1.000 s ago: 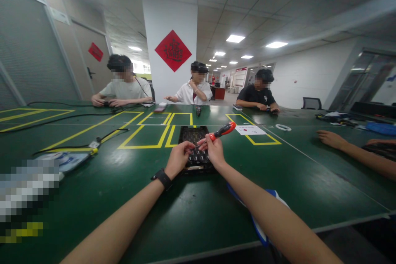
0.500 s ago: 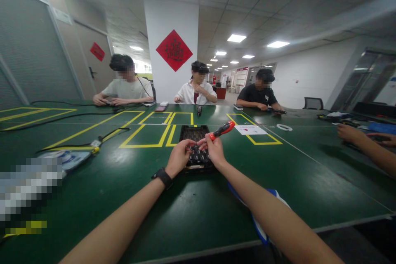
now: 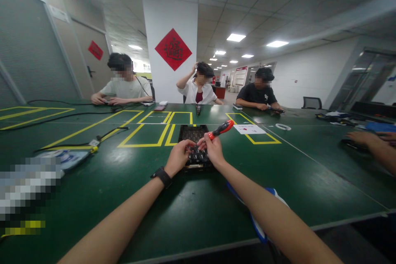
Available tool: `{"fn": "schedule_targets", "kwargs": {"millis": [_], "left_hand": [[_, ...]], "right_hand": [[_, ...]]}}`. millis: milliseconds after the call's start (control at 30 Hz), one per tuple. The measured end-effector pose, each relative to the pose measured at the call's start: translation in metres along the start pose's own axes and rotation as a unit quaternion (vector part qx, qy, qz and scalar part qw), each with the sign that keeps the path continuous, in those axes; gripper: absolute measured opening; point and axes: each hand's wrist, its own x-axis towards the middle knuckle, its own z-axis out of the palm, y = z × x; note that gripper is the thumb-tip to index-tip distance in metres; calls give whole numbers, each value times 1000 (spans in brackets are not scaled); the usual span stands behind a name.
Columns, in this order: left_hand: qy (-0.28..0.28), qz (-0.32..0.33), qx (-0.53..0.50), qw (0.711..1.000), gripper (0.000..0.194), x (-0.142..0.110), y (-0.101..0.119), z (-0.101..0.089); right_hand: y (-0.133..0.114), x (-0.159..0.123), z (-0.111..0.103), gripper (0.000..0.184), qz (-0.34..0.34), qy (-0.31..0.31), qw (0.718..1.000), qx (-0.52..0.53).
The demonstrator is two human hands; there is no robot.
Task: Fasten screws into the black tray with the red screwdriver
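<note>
A black case with its lid raised lies on the green table in front of me, small metal pieces like screwdriver bits sitting in rows inside. My right hand is closed around a red and black screwdriver, whose handle end points up and to the right. Over the left part of the case, my left hand has its fingers pinched together close to the right fingertips. Whatever it pinches is too small to make out. The screwdriver's front end is hidden among the fingers.
Yellow tape marks rectangles on the green table. A printed card and a white ring lie beyond my right hand. A plastic packet and cables are at left. Several people sit around the table.
Both my hands stay over the case, with the screwdriver held much the same. The person opposite has raised a hand to the head. A co-worker's hands at the right edge have moved lower.
</note>
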Motion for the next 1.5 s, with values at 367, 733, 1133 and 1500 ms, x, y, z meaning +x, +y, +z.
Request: {"fn": "schedule_targets", "kwargs": {"millis": [367, 733, 1133, 1500], "left_hand": [[2, 4, 15, 1000, 35, -1, 3, -2], [-13, -7, -18, 1000, 35, 0, 0, 0], [-83, 38, -17, 996, 29, 0, 19, -11], [-147, 97, 37, 984, 29, -3, 32, -16]], "right_hand": [[3, 1, -1, 30, 0, 0, 1000, -4], [-2, 0, 0, 29, 5, -16, 1000, -18], [-6, -2, -4, 24, -36, 123, 987, -95], [-3, -4, -1, 23, -20, 75, 990, -119]]}}
